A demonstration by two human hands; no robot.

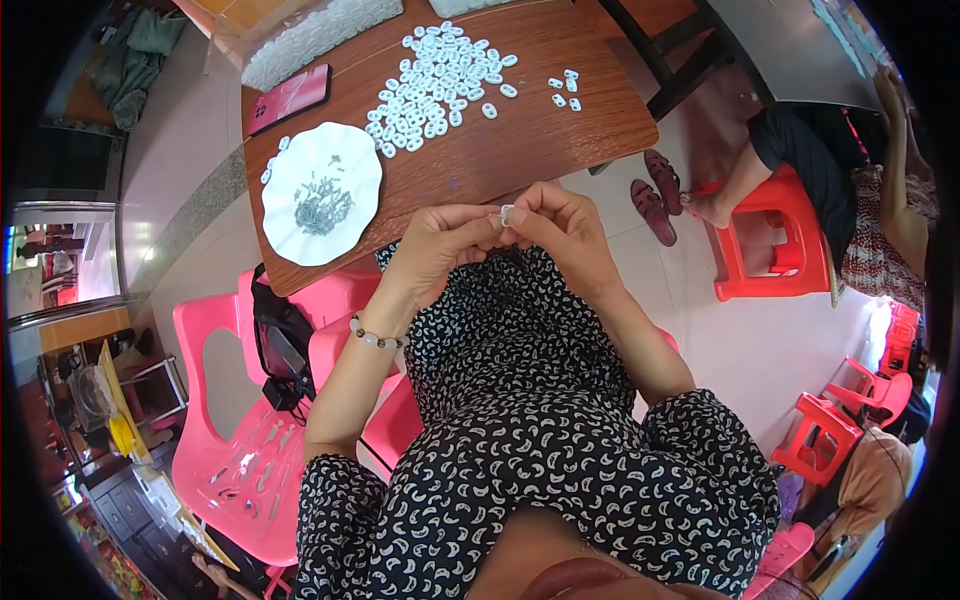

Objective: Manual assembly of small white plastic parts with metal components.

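Note:
Between my fingertips, just off the table's near edge, is a small white oval plastic piece [507,214]. My left hand [447,243] pinches it from one side, and my right hand [562,232] grips it from the other with thumb and forefinger. Whether a metal part is in it is too small to tell. A heap of similar white oval pieces with two holes [435,85] lies on the brown wooden table [540,130]. A white scalloped plate [285,205] at the table's left holds a pile of small grey metal pins [322,212].
A pink phone [290,98] lies behind the plate, near a clear bag of white pieces [320,40]. Several white pieces [566,90] sit apart at the right. A pink chair [235,470] stands at my left. Another person sits by a red stool [770,235] at the right.

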